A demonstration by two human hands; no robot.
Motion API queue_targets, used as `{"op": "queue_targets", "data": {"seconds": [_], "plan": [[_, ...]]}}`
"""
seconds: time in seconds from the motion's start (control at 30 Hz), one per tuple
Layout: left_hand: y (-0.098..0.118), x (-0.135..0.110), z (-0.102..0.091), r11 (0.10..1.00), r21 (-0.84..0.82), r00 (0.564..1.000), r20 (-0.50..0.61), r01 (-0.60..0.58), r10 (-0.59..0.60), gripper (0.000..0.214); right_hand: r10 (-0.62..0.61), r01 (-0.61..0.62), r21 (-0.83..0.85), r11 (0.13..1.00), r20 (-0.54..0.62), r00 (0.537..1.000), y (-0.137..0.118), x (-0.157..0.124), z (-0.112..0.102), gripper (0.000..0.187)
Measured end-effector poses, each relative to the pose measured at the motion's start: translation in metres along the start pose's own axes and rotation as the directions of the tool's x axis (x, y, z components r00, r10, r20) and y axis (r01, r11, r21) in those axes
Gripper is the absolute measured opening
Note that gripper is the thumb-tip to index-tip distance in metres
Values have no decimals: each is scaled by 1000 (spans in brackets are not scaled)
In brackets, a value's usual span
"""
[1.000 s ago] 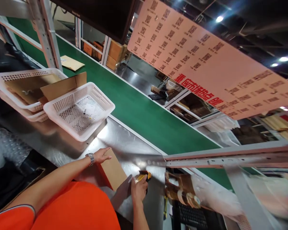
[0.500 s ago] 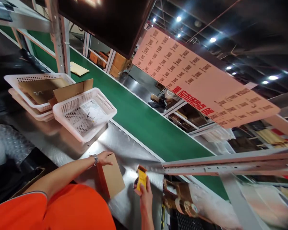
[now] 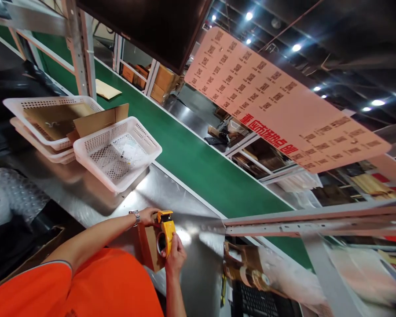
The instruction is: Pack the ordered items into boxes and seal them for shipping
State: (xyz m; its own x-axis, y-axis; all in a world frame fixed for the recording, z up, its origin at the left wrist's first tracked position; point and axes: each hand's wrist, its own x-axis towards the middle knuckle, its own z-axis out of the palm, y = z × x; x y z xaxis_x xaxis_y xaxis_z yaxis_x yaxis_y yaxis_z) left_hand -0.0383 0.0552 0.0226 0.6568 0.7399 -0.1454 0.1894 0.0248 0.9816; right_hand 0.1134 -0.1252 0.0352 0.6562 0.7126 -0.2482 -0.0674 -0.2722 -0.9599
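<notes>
At the table's [image 3: 203,270] near edge I see the cardboard box [image 3: 150,246], the left hand [image 3: 148,215] touching its far end, fingers partly hidden so that I cannot tell their closure; the right hand [image 3: 175,255] has its fingers wrapped around the yellow tape dispenser [image 3: 169,233], at the box's upper face. I judge the box light, stiff but crushable, best steadied by its edges, and the dispenser rigid, somewhat heavier, best held by its frame.

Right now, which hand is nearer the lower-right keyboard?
Right. Right hand, gripping the yellow tape dispenser, is up-left of the keyboard; left hand, on the cardboard box, is farther away.
</notes>
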Motion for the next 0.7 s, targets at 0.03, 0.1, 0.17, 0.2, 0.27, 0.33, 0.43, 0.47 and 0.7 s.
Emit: {"op": "queue_targets", "data": {"seconds": [0.03, 0.1, 0.17, 0.2, 0.27, 0.33, 0.43, 0.47, 0.7], "plan": [[0, -1, -1, 1000, -2, 1000, -12, 19, -19, 49, -4, 4, -3, 1000, 6, 1000, 2, 2, -3, 94], [1, -3, -4, 997, -3, 994, -75, 83, -83, 50, -17, 17, -5, 1000, 8, 1000, 4, 5, -8, 94], [4, -6, -9, 988, 3, 972, -182, 152, -149, 46, -44, 44, -5, 999, 4, 999, 7, 7, -10, 93], [6, -7, -11, 984, 4, 958, -229, 181, -175, 47, -60, 60, -9, 998, 4, 998, 9, 8, -11, 92], [12, -10, -15, 975, 8, 939, -271, 220, -210, 58, -77, 78, -26, 997, 21, 997, 11, 9, -12, 91], [21, -12, -15, 962, -20, 939, -214, 273, -271, 69, -74, 75, -38, 996, 42, 996, 13, 8, -13, 93], [36, -10, -11, 909, -134, 918, 23, 394, -395, 77, -55, 56, -13, 998, 56, 997, 16, 6, -13, 98], [41, -10, -9, 890, -161, 904, 86, 427, -418, 77, -52, 52, -7, 999, 63, 997, 17, 5, -13, 98], [40, -8, -16, 937, -32, 937, -18, 347, -348, 52, -57, 71, -65, 995, 203, 977, 7, 3, -15, 73]]}}
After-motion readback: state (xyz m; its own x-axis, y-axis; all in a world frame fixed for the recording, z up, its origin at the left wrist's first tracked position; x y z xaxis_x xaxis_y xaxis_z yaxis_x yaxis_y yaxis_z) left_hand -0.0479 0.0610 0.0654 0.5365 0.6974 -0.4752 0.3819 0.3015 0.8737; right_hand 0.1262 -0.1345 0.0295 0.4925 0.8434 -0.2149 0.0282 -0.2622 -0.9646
